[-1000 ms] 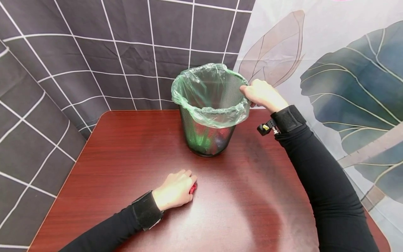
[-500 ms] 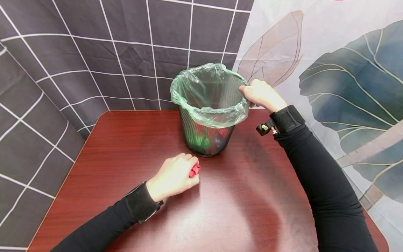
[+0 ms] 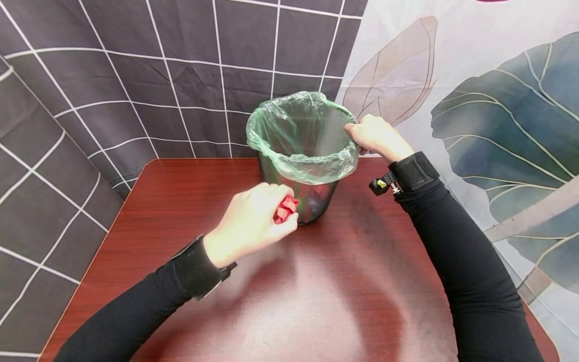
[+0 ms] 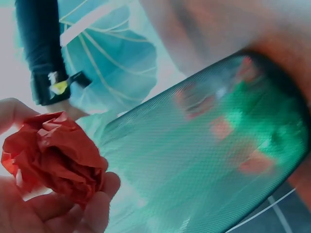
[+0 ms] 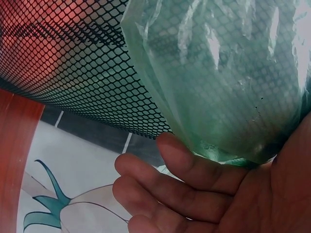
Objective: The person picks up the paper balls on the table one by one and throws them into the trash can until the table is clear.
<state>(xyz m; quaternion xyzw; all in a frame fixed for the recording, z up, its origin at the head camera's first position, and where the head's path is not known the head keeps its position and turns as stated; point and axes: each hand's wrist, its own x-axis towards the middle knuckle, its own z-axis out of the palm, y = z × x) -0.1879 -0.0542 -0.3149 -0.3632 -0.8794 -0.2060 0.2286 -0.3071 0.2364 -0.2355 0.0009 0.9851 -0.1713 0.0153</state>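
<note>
My left hand (image 3: 251, 216) grips a crumpled red paper ball (image 3: 286, 209), raised over the table just in front of the trash can. Fingers and thumb wrap the paper ball (image 4: 53, 155) in the left wrist view. The black mesh trash can (image 3: 323, 200) stands upright, lined with a translucent green plastic bag (image 3: 312, 170) folded over its rim. At the can's right side my right hand (image 3: 380, 137) holds the rim, thumb on top. The right wrist view has the fingers of this hand (image 5: 180, 189) curved beside the bag's outer fold.
Red and green crumpled pieces (image 4: 257, 162) show blurred through the mesh, low in the can. A reddish-brown wooden table (image 3: 181, 196) carries the can near its back edge. Behind it hang a dark grid-patterned cloth (image 3: 181, 85) and a white leaf-print cloth (image 3: 497, 125).
My left hand has lifted the red paper ball from the table and carried it forward, toward the can. The right hand stays at the rim, and the can has not moved.
</note>
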